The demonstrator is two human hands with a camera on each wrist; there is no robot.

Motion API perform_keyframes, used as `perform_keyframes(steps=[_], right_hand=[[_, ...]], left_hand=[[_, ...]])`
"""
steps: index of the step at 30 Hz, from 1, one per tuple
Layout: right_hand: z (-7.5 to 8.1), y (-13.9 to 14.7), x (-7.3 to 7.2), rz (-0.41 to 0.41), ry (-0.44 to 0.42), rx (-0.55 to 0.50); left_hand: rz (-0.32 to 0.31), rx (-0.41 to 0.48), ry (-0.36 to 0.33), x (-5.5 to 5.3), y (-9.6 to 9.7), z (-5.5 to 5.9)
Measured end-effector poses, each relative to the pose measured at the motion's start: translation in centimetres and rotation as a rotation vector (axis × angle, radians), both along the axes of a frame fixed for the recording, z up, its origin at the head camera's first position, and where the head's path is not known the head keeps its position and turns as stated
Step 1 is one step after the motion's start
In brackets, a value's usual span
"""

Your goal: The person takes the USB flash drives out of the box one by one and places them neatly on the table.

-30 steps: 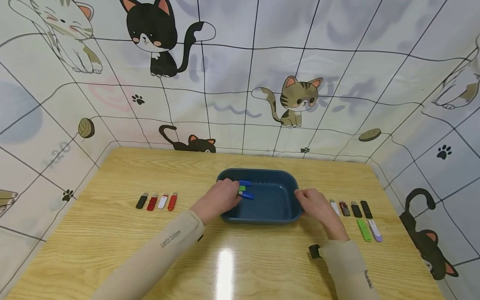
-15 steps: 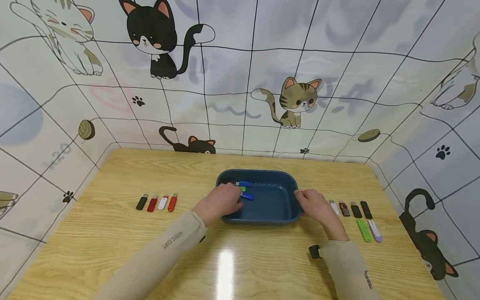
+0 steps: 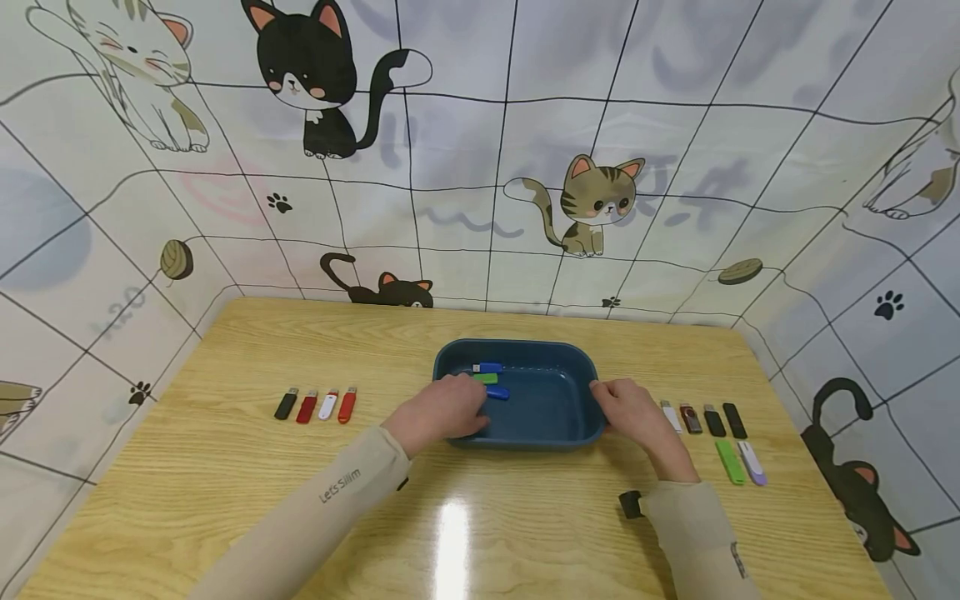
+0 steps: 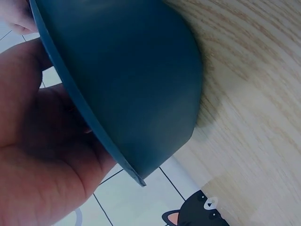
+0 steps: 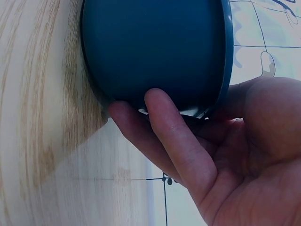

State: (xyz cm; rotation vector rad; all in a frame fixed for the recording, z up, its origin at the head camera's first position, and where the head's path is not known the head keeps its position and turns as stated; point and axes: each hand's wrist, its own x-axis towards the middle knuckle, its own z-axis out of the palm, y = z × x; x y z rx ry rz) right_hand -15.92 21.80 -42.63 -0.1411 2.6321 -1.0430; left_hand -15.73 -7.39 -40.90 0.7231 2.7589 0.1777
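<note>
A dark blue plastic box (image 3: 551, 408) stands mid-table. Inside it, toward the left, lie a blue USB stick (image 3: 491, 367), a green USB stick (image 3: 486, 378) and a second blue USB stick (image 3: 498, 392). My left hand (image 3: 441, 407) reaches down over the box's left end, its fingers bent inward beside the sticks. The box wall hides those fingertips in the left wrist view, so I cannot tell whether they hold anything. My right hand (image 3: 628, 406) grips the box's right end, thumb at the rim and fingers (image 5: 162, 110) against the outer wall.
To the left, a row has a black USB stick (image 3: 286, 404), a dark red one, a white one and a red one (image 3: 347, 405). Several more lie right of the box, including a green stick (image 3: 730, 462) and a white-and-purple stick (image 3: 752, 463). A cat-print curtain (image 3: 465, 208) surrounds the table.
My left hand has shifted toward the box's near left corner, exposing more of the green USB stick. The right hand keeps its grip on the box, which has hardly moved.
</note>
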Motion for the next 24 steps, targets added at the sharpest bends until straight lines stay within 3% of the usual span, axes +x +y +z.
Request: perform_keyframes(steps=[4, 8, 11, 15, 21, 24], right_hand=[[0.0, 0.0, 0.0, -0.002, -0.011, -0.001], [0.0, 0.0, -0.1, -0.006, -0.016, -0.006], [0.1, 0.0, -0.1, -0.003, -0.011, -0.004], [0.1, 0.0, -0.1, -0.005, -0.011, -0.002], [0.0, -0.1, -0.1, -0.007, -0.009, -0.001], [0.1, -0.1, -0.1, -0.008, -0.007, 0.002]], left_hand=[[0.003, 0.053, 0.023, -0.1, 0.0, -0.1], [0.044, 0.094, 0.109, -0.4, 0.2, -0.4], [0.071, 0.078, 0.2, -0.6, 0.3, -0.8], [0.083, 0.037, 0.267, -0.8, 0.4, -1.1], [0.113, -0.012, 0.226, -1.0, 0.9, -1.7], [0.108, -0.033, 0.237, -1.1, 1.1, -2.3]])
